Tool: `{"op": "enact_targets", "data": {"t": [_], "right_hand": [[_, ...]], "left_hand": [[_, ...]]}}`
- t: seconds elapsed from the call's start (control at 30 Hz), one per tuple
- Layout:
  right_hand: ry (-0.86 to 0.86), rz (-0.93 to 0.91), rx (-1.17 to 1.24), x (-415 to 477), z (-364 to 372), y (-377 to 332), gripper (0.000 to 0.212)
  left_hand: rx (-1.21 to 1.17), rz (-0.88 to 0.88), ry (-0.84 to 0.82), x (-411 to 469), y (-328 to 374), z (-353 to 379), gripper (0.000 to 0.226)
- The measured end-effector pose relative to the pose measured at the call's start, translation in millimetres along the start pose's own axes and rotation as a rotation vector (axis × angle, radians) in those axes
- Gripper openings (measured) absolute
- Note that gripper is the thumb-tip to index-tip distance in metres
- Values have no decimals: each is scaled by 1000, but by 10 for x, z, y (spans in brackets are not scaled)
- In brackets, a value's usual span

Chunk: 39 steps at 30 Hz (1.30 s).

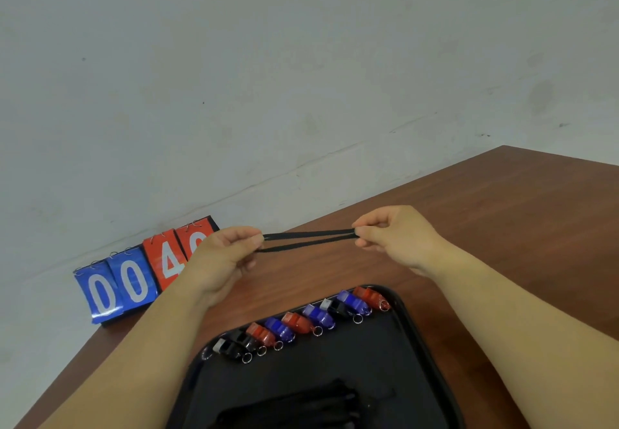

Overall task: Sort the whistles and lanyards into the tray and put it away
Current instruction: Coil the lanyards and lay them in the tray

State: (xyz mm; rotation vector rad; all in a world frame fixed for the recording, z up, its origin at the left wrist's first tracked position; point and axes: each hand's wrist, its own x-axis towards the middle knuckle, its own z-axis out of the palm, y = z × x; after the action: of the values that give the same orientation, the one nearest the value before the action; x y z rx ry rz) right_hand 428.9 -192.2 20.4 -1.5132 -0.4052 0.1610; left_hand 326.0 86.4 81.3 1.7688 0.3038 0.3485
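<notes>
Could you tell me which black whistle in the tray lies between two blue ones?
The black whistle third from the row's right end; the other two black ones lie side by side at the left end.

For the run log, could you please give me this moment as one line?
left hand: pinches black lanyard | right hand: pinches its other end | lanyard: stretched above table | whistles: row in black tray
</notes>
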Motion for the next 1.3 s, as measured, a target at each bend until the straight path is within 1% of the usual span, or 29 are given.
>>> {"op": "enact_targets", "data": {"t": [0.07,0.2,0.23,0.3,0.33,0.43,0.53,0.63,0.73,0.8,0.97,1.13,1.3], "right_hand": [[-42,-14,-74,-33,2,-9,10],[-175,-95,-470,-131,99,-73,9],[-211,-111,-521,-159,149,-95,8],[-269,-117,-536,-243,251,-149,7],[-304,-133,-563,-295,301,-187,7],[-402,-221,-748,-443,457,-254,6],[-489,-191,-847,-613,600,-199,6],[-526,-173,-969,-748,685,-63,7],[-522,-128,-1018,-832,696,20,7],[-527,-101,-1051,-864,699,30,7],[-527,-113,-1123,-897,738,24,10],[-540,-96,-1120,-922,711,21,10],[-540,-65,-1107,-974,731,-19,25]], "left_hand": [[76,3,19,-110,-22,-80,9],[399,90,96,-400,-66,-284,10],[445,97,110,-481,-74,-354,12],[504,83,117,-637,-108,-501,12],[516,73,106,-721,-136,-572,13],[578,49,73,-958,-251,-770,14],[629,41,21,-1122,-419,-887,7],[695,48,-37,-1204,-612,-903,6],[774,60,-115,-1228,-756,-860,8],[812,66,-138,-1232,-810,-831,9],[896,75,-208,-1226,-837,-802,6],[935,61,-286,-1239,-819,-813,8],[982,50,-355,-1272,-774,-820,19]]}}
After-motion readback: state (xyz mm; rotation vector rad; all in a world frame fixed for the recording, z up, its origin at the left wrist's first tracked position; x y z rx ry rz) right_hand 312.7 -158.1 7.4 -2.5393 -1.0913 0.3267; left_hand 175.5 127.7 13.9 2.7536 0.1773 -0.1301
